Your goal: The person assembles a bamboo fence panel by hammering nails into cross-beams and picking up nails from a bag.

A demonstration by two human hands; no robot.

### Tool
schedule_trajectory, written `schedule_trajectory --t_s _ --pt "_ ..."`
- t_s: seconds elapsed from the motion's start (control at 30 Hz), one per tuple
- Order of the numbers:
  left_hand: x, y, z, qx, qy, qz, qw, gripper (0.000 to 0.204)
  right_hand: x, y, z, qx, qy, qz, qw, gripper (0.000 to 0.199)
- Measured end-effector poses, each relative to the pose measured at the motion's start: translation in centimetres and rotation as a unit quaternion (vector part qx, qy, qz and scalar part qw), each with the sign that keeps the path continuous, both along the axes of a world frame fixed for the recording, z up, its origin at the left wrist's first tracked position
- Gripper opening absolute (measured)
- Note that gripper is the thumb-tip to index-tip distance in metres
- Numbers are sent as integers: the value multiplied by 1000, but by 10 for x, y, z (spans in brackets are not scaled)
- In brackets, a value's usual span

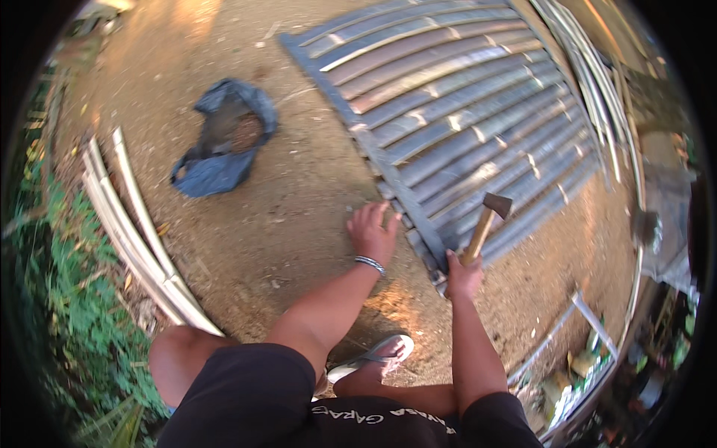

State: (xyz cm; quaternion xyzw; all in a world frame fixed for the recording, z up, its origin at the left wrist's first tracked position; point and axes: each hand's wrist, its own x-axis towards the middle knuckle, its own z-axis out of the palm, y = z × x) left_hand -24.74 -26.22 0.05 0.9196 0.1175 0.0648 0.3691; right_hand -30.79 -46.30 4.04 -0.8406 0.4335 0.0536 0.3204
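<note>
My right hand [465, 277] is closed around the wooden handle of a hatchet [479, 236]. The dark metal head points up and away, over the near corner of a slatted panel [478, 138]. That panel lies flat on the ground and is made of long grey, split-bamboo-like strips, with a plain strip [407, 200] along its left edge. Just left of this edge, my left hand [372, 230] reaches forward with its fingers apart and nothing in it. A braided band [370, 264] circles my left wrist.
An open blue plastic bag [258, 112] with brown bits inside lies on the dirt at left. Pale bamboo poles [142, 246] rest beside green plants [82, 321]. More long poles [594, 82] run along the far right. A metal-looking frame [595, 326] lies at lower right. My sandalled foot [381, 358] is close below.
</note>
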Motion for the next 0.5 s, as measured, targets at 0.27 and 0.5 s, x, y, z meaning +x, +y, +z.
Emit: schedule_trajectory --t_s 0.27,0.5 --pt "73 131 44 25 -200 140 970 19 26 29 22 -41 43 104 993 60" --pt "149 281 40 89 -62 222 969 19 26 24 11 -22 38 108 993 71"
